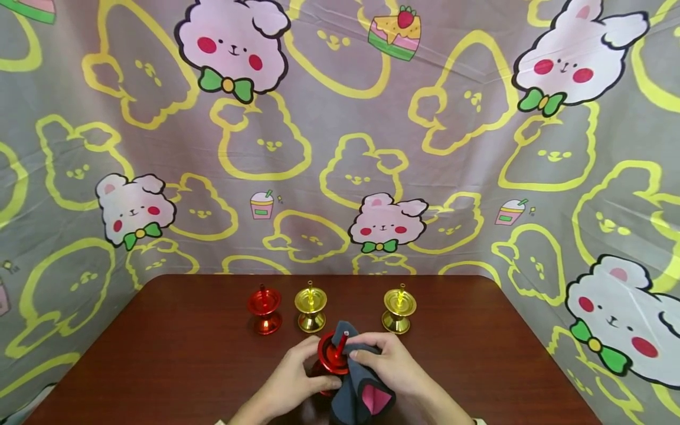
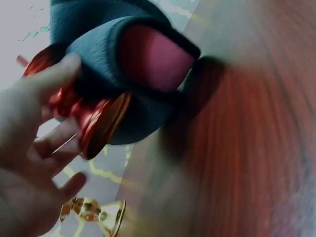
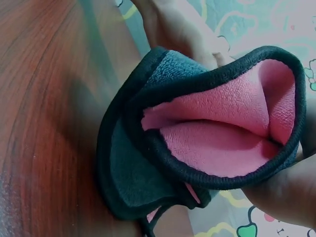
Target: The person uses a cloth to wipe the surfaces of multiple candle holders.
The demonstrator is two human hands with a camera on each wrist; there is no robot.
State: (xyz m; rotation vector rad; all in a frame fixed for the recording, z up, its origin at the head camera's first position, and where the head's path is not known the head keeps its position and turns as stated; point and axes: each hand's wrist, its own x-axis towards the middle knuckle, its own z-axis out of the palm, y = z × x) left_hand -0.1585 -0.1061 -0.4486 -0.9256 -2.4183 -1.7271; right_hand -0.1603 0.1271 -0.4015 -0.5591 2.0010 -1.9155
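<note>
Near the front of the table, my left hand (image 1: 289,375) grips a shiny red candle holder (image 1: 330,361) with a round dish, a thin central stem and a flared foot. In the left wrist view the holder (image 2: 101,118) is tilted, its foot off the tabletop. My right hand (image 1: 395,363) pinches a dark grey-blue cloth (image 1: 353,386) against the holder's dish and stem. The cloth's pink underside (image 3: 217,118) shows in its folds in the right wrist view. Part of the holder is hidden behind the cloth and fingers.
Farther back on the brown table (image 1: 175,360) stand another red candle holder (image 1: 265,313), a gold one (image 1: 310,310) beside it, and a second gold one (image 1: 399,310) to the right. A patterned curtain (image 1: 329,118) hangs behind the table.
</note>
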